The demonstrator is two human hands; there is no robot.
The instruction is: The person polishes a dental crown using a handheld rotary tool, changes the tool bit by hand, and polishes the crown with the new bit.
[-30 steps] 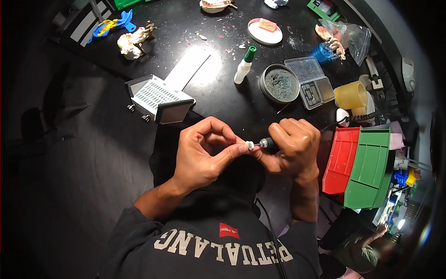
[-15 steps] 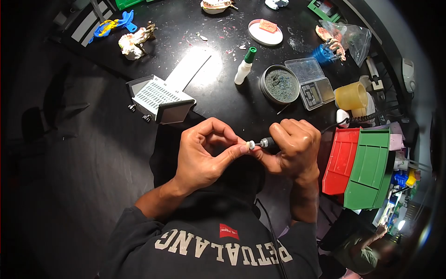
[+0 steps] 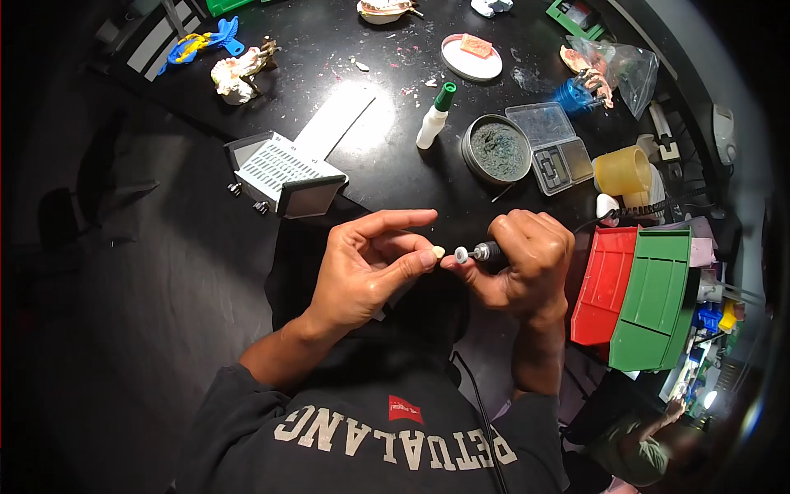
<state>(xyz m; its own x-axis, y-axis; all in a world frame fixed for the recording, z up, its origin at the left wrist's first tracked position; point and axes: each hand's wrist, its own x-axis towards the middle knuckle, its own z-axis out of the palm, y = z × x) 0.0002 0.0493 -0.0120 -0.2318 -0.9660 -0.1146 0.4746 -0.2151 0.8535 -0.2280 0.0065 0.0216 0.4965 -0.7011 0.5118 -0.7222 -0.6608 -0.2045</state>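
My left hand [image 3: 366, 267] pinches a small cream piece [image 3: 439, 252], which looks like a dental crown, between thumb and fingers, with the index finger stretched out above it. In my right hand [image 3: 527, 259] is a rotary handpiece [image 3: 490, 252], wrapped by the fingers and pointing left. A pale polishing wheel [image 3: 462, 254] sits on its tip, a short gap away from the crown. The right thumb reaches forward below the wheel. Most of the handpiece is hidden by my right hand.
Beyond my hands stand a lamp [image 3: 288, 173], a green-capped bottle [image 3: 432, 119], a round tin [image 3: 498, 150] and a pocket scale [image 3: 561, 165]. Red [image 3: 605, 284] and green [image 3: 654, 296] bins lie right. A dental cast [image 3: 239, 74] sits far left. Another person [image 3: 638, 449] is at lower right.
The crown and the polishing wheel have come apart, with the right hand shifting slightly right. My left index finger has lifted and straightened.
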